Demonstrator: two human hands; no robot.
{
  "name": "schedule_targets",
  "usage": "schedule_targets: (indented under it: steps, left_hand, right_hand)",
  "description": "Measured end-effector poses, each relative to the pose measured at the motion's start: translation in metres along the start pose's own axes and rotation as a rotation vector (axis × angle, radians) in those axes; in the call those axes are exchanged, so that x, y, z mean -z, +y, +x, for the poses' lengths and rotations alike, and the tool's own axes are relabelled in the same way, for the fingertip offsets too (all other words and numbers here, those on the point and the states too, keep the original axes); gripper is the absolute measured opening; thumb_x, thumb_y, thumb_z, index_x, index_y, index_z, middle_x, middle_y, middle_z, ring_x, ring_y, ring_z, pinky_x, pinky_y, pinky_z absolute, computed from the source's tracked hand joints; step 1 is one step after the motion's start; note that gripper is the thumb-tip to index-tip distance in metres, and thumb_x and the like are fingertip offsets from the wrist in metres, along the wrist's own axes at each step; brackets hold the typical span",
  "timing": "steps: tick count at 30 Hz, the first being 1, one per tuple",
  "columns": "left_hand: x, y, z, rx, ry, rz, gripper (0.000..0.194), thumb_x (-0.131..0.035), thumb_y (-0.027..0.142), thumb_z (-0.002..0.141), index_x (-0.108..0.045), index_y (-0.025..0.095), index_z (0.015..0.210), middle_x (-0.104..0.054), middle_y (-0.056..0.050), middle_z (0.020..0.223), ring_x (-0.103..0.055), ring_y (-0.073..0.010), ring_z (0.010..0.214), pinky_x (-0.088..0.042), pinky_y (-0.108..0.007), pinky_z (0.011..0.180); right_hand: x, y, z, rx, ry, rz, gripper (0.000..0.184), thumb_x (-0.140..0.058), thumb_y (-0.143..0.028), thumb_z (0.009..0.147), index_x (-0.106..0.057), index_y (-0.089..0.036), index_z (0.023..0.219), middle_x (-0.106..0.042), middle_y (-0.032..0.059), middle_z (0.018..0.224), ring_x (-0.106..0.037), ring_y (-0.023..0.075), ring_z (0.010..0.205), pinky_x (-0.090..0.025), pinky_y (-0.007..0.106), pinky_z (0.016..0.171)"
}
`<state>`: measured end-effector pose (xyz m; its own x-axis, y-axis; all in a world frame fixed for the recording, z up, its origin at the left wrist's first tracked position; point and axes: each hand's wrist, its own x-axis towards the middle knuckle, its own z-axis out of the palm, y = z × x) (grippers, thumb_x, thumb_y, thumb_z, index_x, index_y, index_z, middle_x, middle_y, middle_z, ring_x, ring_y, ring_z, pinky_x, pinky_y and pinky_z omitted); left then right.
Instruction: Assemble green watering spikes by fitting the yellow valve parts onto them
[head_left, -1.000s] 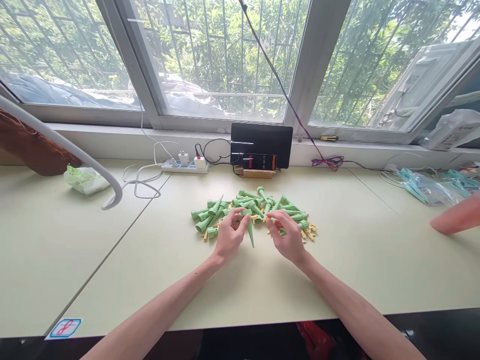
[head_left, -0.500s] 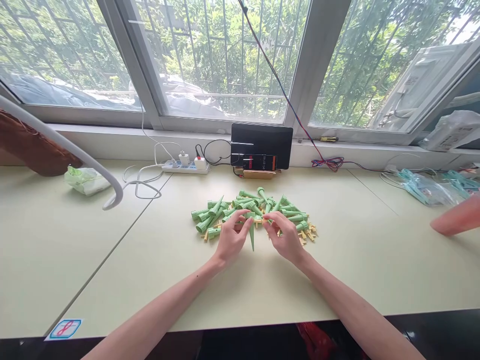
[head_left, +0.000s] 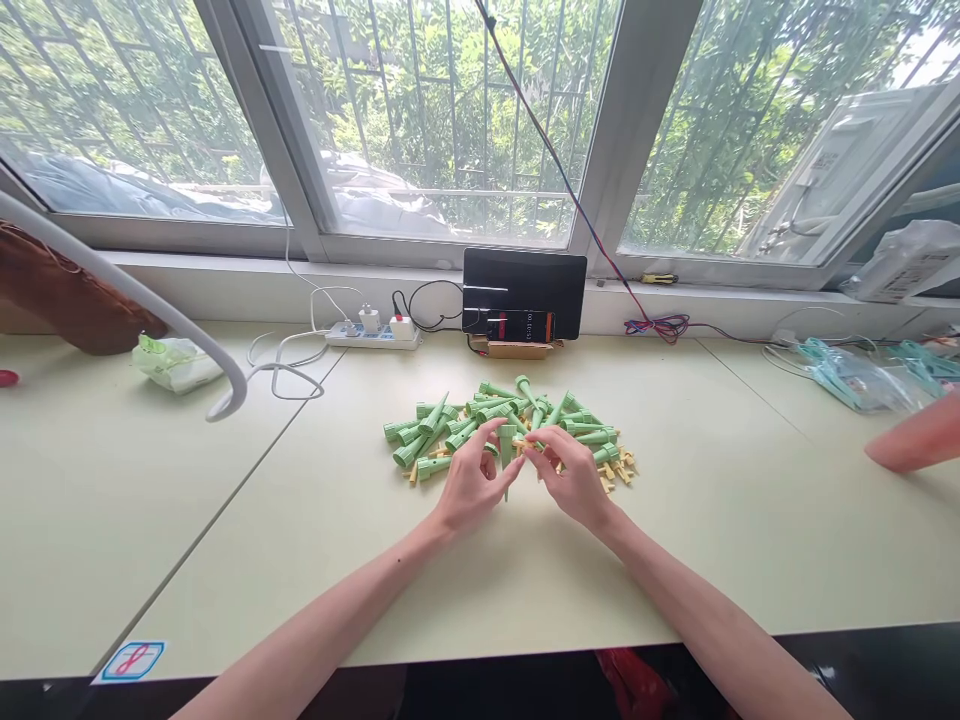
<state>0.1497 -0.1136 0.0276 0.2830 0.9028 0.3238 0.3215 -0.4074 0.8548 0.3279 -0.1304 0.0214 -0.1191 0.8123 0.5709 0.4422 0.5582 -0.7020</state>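
Between my two hands a green plastic watering spike (head_left: 507, 447) points tip down, its wide ribbed cap at the top. My left hand (head_left: 471, 480) has it at the fingertips, with the thumb crossing in front of its lower part. My right hand (head_left: 568, 472) pinches a small yellow plastic valve piece (head_left: 523, 446) against the side of the spike. Whether the piece sits in the spike cannot be made out. Behind both hands lies a heap of similar green spikes (head_left: 495, 408), with more yellow pieces (head_left: 621, 467) at its right edge.
Beyond the heap, a phone (head_left: 520, 326) showing a timer leans on a black screen (head_left: 525, 285). A power strip (head_left: 373, 335) with white cables is at back left. A white curved tube (head_left: 187, 325) arches over the left side. Plastic bags (head_left: 847, 375) lie at right.
My left thumb has slid from the spike's cap to lower on its body, and the fingers have opened a little. My right hand stays nearly in place with the yellow piece.
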Motion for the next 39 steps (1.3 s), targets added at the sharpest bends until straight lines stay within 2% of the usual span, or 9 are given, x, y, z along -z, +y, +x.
schedule_targets:
  steps: [15, 30, 35, 39]
  left_hand:
    - [-0.0019, -0.0057, -0.0006, -0.053, 0.029, 0.065, 0.046, -0.060, 0.036, 0.088, -0.049, 0.023, 0.131, -0.058, -0.001, 0.094, -0.042, -0.0034, 0.043, -0.043, -0.022, 0.049]
    - [-0.0024, -0.0026, -0.0006, -0.052, 0.025, 0.073, 0.044, -0.060, 0.037, 0.089, -0.049, 0.021, 0.128, -0.057, 0.000, 0.087, -0.041, -0.0037, 0.043, -0.042, -0.022, 0.050]
    - [-0.0034, -0.0061, -0.0007, -0.095, 0.041, 0.104, 0.043, -0.061, 0.036, 0.089, -0.049, 0.021, 0.128, -0.058, 0.000, 0.088, -0.040, -0.0031, 0.043, -0.043, -0.021, 0.051]
    - [-0.0045, -0.0087, -0.0012, -0.110, 0.038, 0.130, 0.044, -0.061, 0.032, 0.089, -0.049, 0.021, 0.129, -0.059, 0.000, 0.090, -0.041, -0.0025, 0.043, -0.045, -0.022, 0.054]
  right_hand:
    - [-0.0001, 0.0016, -0.0010, -0.061, -0.015, 0.079, 0.015, -0.053, -0.033, 0.098, -0.063, -0.023, 0.102, -0.064, 0.0064, 0.101, -0.061, 0.0109, 0.054, -0.056, 0.028, 0.052]
    - [-0.0001, 0.0024, -0.0011, -0.088, -0.010, 0.096, 0.019, -0.054, -0.037, 0.097, -0.062, -0.021, 0.103, -0.066, 0.0057, 0.100, -0.061, 0.0106, 0.051, -0.053, 0.027, 0.050]
    - [-0.0018, 0.0055, -0.0013, -0.100, -0.009, 0.098, 0.024, -0.054, -0.039, 0.096, -0.063, -0.019, 0.105, -0.068, 0.0062, 0.096, -0.061, 0.0112, 0.050, -0.052, 0.027, 0.048]
    - [-0.0021, 0.0078, -0.0016, -0.115, -0.011, 0.086, 0.024, -0.053, -0.039, 0.097, -0.063, -0.019, 0.105, -0.068, 0.0042, 0.085, -0.062, 0.0121, 0.049, -0.051, 0.026, 0.049]
